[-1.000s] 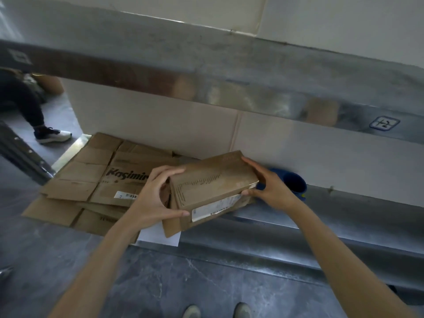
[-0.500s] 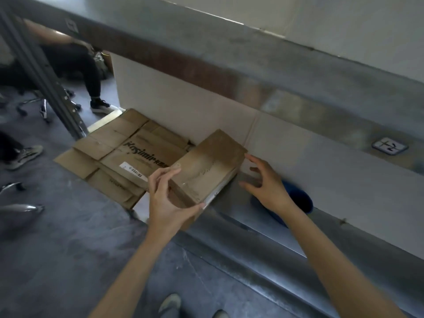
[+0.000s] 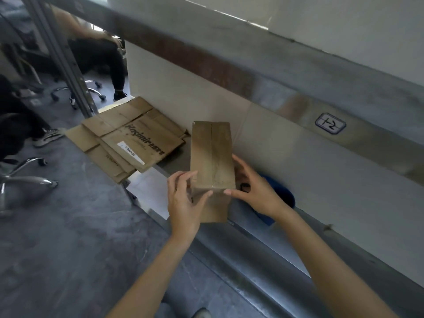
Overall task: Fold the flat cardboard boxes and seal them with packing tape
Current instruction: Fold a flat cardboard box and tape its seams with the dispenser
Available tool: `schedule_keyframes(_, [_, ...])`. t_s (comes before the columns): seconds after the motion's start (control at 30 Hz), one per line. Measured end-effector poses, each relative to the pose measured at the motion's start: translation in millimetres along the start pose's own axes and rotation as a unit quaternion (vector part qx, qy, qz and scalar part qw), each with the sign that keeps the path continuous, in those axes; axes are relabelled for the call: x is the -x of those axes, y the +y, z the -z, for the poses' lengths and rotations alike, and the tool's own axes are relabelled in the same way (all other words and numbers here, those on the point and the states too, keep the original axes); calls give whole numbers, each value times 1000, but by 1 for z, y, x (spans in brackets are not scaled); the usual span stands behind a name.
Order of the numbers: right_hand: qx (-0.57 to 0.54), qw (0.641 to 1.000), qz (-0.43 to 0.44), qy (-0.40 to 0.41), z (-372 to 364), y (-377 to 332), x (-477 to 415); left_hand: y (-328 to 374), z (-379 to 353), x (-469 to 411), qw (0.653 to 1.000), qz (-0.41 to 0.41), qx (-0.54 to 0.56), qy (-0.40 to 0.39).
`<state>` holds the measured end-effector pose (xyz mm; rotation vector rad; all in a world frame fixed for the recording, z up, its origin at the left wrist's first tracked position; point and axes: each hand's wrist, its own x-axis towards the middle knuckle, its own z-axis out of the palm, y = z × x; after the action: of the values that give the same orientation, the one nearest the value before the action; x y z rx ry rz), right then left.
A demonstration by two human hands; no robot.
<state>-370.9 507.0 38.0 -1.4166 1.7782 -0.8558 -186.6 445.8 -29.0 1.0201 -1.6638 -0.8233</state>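
One folded cardboard box [image 3: 212, 154] held between two hands above a metal shelf [image 3: 252, 260].
The left hand [image 3: 183, 203] pinches its near left corner; the right hand [image 3: 254, 191] clasps its right side, thumb on the near edge. Far left lies one pile of flat cardboard sheets [image 3: 128, 136], their number unclear, with one white sheet [image 3: 146, 191] beside it. One blue object [image 3: 282, 198] sits behind the right hand.
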Motion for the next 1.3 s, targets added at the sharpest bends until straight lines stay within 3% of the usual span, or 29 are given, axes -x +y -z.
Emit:
schedule_keyframes(0.23, [-11,1000,10,2,21,17,-1,4,6,-10,996,-38,-14,-84])
schedule_keyframes(0.5, [-34,999,-7,-33,39,36,9,13,-11,19,995,8,33,-90])
schedule_keyframes(0.8, [-65,998,2,0,30,36,-29,4,-29,-19,997,16,11,-70])
schedule_keyframes(1.17, [-1,997,-20,72,28,43,-10,3,-2,-28,979,-55,-123,-155])
schedule_keyframes(1.3, [150,978,-45,136,34,65,11,7,14,-41,943,-103,-252,-191])
